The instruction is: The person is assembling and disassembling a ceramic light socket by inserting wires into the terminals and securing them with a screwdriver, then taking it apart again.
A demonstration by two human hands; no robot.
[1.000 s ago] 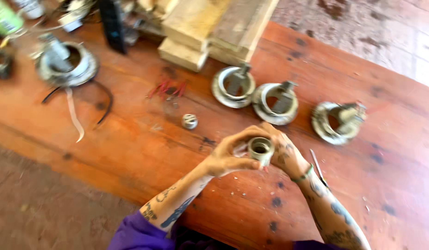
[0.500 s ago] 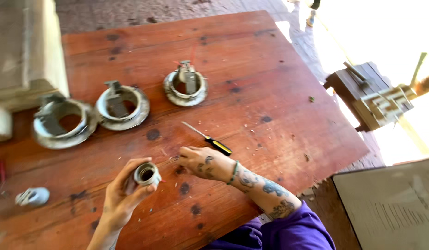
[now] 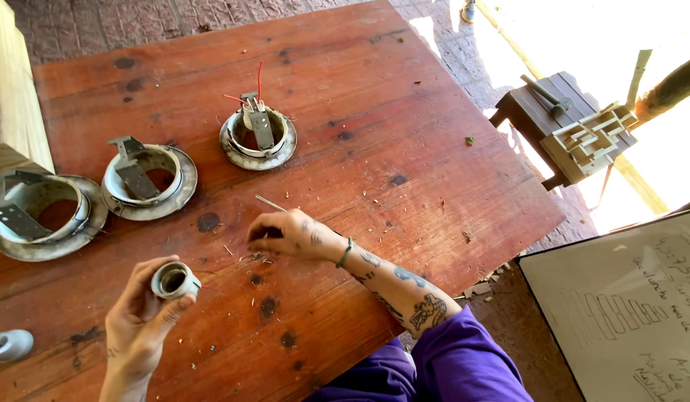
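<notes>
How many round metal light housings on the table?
3: one at the left edge, one right of it, one mid-table with red wires. More may sit out of frame left.

head view, steeply down, near table (image 3: 404,89)

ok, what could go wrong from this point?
1. The left hand pinches the small metal socket by fingertips only, above the table; it could slip and drop.
2. The right hand covers the screwdriver handle; a blind grab might nudge it away.
</notes>
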